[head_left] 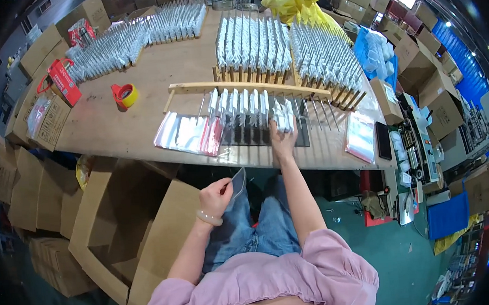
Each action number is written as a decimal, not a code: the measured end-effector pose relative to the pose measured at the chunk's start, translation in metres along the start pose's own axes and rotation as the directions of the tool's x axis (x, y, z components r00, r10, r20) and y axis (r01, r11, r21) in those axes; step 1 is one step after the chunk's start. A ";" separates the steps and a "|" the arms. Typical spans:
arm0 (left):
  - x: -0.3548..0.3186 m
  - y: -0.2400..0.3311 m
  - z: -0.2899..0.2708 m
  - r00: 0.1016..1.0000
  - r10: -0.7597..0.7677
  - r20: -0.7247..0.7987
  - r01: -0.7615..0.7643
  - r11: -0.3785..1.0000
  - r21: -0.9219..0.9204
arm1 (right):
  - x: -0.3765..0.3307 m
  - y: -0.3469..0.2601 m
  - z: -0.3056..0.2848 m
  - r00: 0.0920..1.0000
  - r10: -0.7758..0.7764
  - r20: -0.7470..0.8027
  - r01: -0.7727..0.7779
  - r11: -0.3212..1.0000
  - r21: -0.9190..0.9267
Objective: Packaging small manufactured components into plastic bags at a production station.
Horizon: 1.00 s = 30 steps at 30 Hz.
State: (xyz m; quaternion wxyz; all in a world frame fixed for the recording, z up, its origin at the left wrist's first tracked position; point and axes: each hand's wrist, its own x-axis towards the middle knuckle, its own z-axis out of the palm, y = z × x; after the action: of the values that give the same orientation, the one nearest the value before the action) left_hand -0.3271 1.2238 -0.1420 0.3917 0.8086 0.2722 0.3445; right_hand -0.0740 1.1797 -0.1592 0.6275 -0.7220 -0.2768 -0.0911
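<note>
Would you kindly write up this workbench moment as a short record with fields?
Setting: long wooden table amid open cardboard boxes
Left hand: below the table edge, pinching a small clear plastic sleeve
Right hand: reaching onto the table, fingers on small white bagged pieces hung on the wooden rack of metal pins
Beside the rack: stack of clear plastic bags, left of the right hand
Further off: red and yellow tape roll; rows of filled clear packets at the table's far side
</note>
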 end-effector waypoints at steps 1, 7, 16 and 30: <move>0.001 -0.004 0.003 1.000 -0.030 0.003 0.030 1.000 -0.006 | -0.022 -0.010 -0.012 0.998 0.042 0.050 -0.044 0.997 0.055; 0.005 -0.002 0.028 0.977 0.176 0.121 -0.186 0.979 0.080 | -0.096 -0.080 -0.089 0.841 -0.029 0.540 -0.029 0.995 0.098; -0.003 0.011 0.058 0.964 0.217 0.151 -0.230 0.970 0.079 | -0.051 -0.074 -0.082 0.162 0.498 0.852 0.296 0.799 -0.524; 0.001 0.017 0.062 0.981 0.141 0.132 -0.152 0.986 0.075 | -0.043 -0.055 -0.085 0.202 0.247 0.948 0.281 0.913 -0.297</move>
State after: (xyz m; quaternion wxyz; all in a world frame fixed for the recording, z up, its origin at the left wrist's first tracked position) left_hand -0.2763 1.1873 -0.1559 0.3471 0.8624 0.2011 0.3087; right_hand -0.1196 1.0896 -0.1164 0.1419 -0.7244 -0.5922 0.3230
